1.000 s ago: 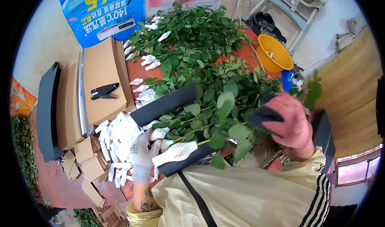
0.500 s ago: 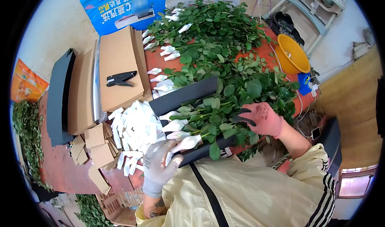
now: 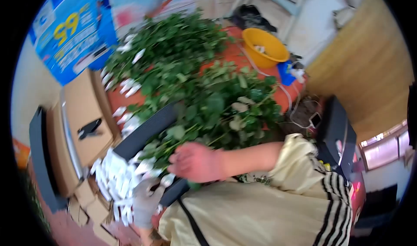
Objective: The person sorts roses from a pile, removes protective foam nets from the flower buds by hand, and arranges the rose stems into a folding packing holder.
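Observation:
Green leafy stems with white-netted buds lie between the walls of a black corrugated sheet (image 3: 145, 131). At the bud end, my left hand (image 3: 147, 199), in a pale grey glove, is closed near a netted bud (image 3: 167, 179); blur hides whether its fingers grip that bud. My right hand (image 3: 195, 162), in a pink glove, reaches across the stems with its fingers curled beside the leaves; what they hold, if anything, is hidden. Loose white net sleeves (image 3: 112, 176) are heaped left of the sheet.
Cardboard sheets (image 3: 82, 111) carry a black stapler (image 3: 90, 128) on the left. More leafy stems (image 3: 173, 41) cover the back of the red table (image 3: 232, 37). An orange bowl (image 3: 271, 50), white cables and a phone (image 3: 315, 120) are on the right.
The camera view has shifted. My right hand has moved left along the stems towards the netted buds, nearer my left hand, which remains at the bud end.

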Demonstrator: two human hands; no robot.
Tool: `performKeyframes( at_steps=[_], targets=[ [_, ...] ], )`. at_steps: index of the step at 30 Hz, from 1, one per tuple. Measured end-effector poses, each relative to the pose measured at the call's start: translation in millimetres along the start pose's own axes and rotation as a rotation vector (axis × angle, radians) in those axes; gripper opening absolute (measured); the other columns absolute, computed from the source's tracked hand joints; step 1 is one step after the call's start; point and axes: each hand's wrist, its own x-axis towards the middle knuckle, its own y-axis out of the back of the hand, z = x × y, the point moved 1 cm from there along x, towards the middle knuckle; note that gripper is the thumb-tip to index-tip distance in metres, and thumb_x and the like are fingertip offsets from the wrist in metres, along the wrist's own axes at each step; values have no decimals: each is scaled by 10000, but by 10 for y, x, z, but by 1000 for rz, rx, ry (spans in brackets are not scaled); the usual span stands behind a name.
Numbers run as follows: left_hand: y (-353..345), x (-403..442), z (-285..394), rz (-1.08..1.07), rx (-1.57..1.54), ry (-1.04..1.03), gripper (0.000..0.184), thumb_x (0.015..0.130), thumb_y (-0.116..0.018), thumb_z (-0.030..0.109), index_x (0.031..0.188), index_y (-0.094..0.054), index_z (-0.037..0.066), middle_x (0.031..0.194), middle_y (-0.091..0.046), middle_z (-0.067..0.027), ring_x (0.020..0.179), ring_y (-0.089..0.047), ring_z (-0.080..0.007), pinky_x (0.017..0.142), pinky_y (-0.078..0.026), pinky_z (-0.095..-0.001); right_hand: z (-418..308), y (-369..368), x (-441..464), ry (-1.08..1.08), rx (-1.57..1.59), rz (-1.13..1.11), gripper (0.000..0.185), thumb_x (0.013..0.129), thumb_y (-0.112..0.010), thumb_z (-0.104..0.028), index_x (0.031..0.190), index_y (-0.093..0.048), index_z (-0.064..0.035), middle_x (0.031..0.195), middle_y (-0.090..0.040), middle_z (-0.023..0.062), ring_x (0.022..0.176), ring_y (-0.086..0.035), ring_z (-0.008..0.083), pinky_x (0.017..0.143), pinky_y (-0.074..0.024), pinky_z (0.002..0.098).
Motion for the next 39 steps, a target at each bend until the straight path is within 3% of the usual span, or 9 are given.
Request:
performKeyframes(
  at_steps=[5, 8, 11, 14, 18, 24, 26, 32, 39],
  targets=[
    [116, 66, 152, -175, 27, 271, 203, 748, -650, 147, 872, -651, -14, 778, -646, -128, 683, -632, -201, 628, -496, -317, -43, 37, 127, -88, 244, -211, 77, 763, -512, -167, 782, -450, -124, 667, -492, -3, 695, -522, 158, 616, -441, 313],
    [138, 90, -30, -245, 61, 245, 171, 763, -634, 158, 864, -660, 22, 740, -643, -112, 662, -622, -180, 616, -484, -311, -117, -359, 91, -39, 155, 2, 114, 767, -492, -147, 712, -394, -127, 638, -424, -5, 640, -481, 156, 606, -434, 308],
    [150, 66, -134, -190, -51, 172, 168, 754, -662, 147, 835, -655, 0, 769, -650, -98, 699, -620, -165, 653, -480, -300, -3, -286, 114, -173, 998, -223, 97, 787, -485, -155, 711, -438, -118, 651, -469, 15, 650, -496, 176, 617, -427, 318],
    [141, 12, -288, -221, -161, 244, 194, 772, -673, 162, 865, -656, -8, 740, -635, -99, 671, -594, -162, 632, -469, -296, 32, -45, 234, -11, 337, -317, 103, 818, -508, -184, 783, -557, -100, 706, -591, 55, 754, -598, 214, 680, -471, 353],
    [212, -66, -336, -214, -196, 362, 177, 769, -677, 153, 858, -661, 0, 726, -637, -89, 631, -581, -134, 588, -464, -276, 58, -77, 238, -3, 320, -468, 228, 785, -529, -190, 980, -613, -108, 845, -652, 74, 877, -628, 236, 709, -494, 372],
    [666, -425, -799, 66, 14, 414, 196, 763, -633, 137, 912, -670, 14, 779, -665, -109, 659, -629, -194, 621, -498, -297, 63, -176, 130, 108, 280, -96, 180, 838, -487, -206, 945, -627, -172, 733, -594, 18, 685, -598, 208, 554, -435, 373],
    [759, -364, -375, 94, 355, 291, 296, 737, -648, 169, 1008, -654, 49, 983, -647, -122, 848, -619, -285, 778, -487, -389, 64, -102, 205, 127, 259, -181, 158, 843, -477, -200, 909, -620, -185, 698, -563, 9, 653, -582, 201, 525, -407, 364],
    [195, -231, 464, 53, 525, -189, 343, 734, -654, 260, 1044, -632, 116, 1070, -596, -23, 877, -553, -196, 745, -444, -352, 46, 13, 278, 229, 197, -303, 115, 845, -467, -171, 837, -581, -172, 666, -518, 17, 637, -569, 202, 524, -414, 347],
    [-184, -194, 270, 39, 540, -153, 300, 742, -637, 283, 1009, -633, 146, 1089, -588, 22, 880, -521, -196, 733, -408, -371, 53, 163, 271, 54, 239, -250, 211, 773, -557, -254, 953, -563, -144, 844, -528, 47, 736, -567, 225, 592, -444, 352]
  ],
)
